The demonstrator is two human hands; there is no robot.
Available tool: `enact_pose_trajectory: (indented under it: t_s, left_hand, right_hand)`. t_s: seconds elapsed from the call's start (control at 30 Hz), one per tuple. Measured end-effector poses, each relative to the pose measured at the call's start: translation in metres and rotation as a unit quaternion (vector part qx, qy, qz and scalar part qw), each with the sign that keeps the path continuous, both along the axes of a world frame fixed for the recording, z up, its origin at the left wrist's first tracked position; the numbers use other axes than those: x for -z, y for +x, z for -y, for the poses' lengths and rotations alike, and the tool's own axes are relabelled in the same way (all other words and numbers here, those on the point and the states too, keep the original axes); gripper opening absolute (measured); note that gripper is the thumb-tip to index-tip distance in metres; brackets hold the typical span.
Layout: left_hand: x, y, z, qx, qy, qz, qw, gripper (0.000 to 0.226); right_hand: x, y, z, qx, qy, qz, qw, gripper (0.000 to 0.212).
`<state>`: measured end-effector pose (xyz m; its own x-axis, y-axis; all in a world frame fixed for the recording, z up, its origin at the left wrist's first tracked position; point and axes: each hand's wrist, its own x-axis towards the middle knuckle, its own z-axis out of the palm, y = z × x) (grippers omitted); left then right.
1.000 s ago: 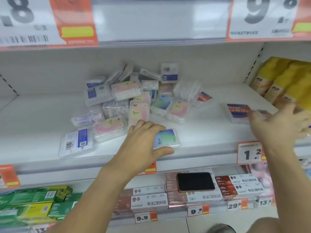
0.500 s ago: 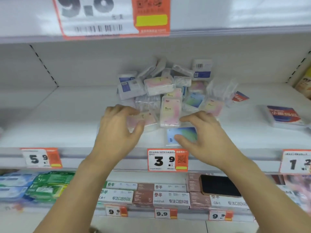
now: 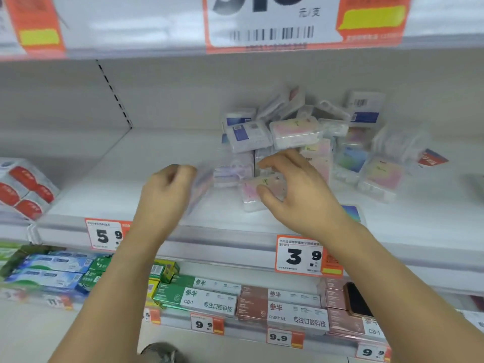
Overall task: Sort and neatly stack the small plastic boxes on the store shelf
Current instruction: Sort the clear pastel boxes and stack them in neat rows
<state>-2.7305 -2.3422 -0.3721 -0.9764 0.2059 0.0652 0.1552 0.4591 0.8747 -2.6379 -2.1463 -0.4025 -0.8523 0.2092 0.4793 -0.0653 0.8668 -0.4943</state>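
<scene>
Left hand (image 3: 167,195) now lifts a blurred clear box (image 3: 201,187) aside, fingers curled on it; right hand (image 3: 293,192) fingers now pinch a pink box (image 3: 262,189), so sorting is underway

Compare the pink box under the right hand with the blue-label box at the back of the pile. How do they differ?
The pink box lies at the pile's front, pinched by the right hand; the blue-label box stands at the back, untouched. One shows a pink pastel label, the other a barcode. Both are small clear plastic boxes.

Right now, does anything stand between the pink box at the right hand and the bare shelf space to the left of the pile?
Yes. The left hand, gripping a blurred clear box, sits just left of the pink box held by the right hand. Beyond it the shelf looks bare.
</scene>
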Motion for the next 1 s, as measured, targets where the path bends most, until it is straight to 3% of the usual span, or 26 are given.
enact_pose_trajectory:
  t_s: [0.07,0.13,0.23,0.33,0.5,0.63,0.77,0.93,1.0]
  left_hand:
    - [-0.010,0.001,0.005,-0.056,0.147,0.105,0.982,0.032]
    - [-0.015,0.008,0.005,-0.064,0.210,0.125,0.968,0.025]
    - [-0.015,0.018,-0.002,-0.003,0.180,0.103,0.978,0.043]
    - [-0.017,0.021,-0.014,0.010,0.177,0.112,0.978,0.061]
    - [-0.013,0.024,-0.027,0.033,0.156,0.067,0.985,0.059]
    - [-0.009,0.020,-0.023,-0.017,0.162,0.094,0.982,0.062]
    - [-0.005,0.012,-0.017,-0.041,0.187,0.133,0.972,0.053]
    - [-0.007,0.008,-0.017,-0.042,0.207,0.149,0.966,0.047]
    - [-0.007,0.009,-0.018,-0.037,0.206,0.139,0.968,0.048]
  right_hand:
    - [0.003,-0.007,0.006,-0.017,-0.038,-0.005,0.999,0.035]
    - [0.006,-0.011,0.015,-0.042,-0.068,-0.001,0.997,0.040]
    - [0.004,-0.012,0.025,-0.080,-0.102,0.021,0.991,0.054]
    - [-0.005,-0.013,0.018,-0.050,-0.074,0.001,0.996,0.054]
    - [-0.034,-0.037,-0.040,0.083,0.027,0.003,0.996,0.050]
    - [-0.048,-0.073,-0.052,0.012,0.159,0.092,0.983,0.075]
    - [-0.042,-0.095,-0.032,-0.011,0.210,0.189,0.959,0.053]
    - [-0.035,-0.079,-0.031,-0.004,0.210,0.114,0.971,0.040]
    - [-0.033,-0.066,-0.030,0.007,0.149,0.052,0.988,0.039]
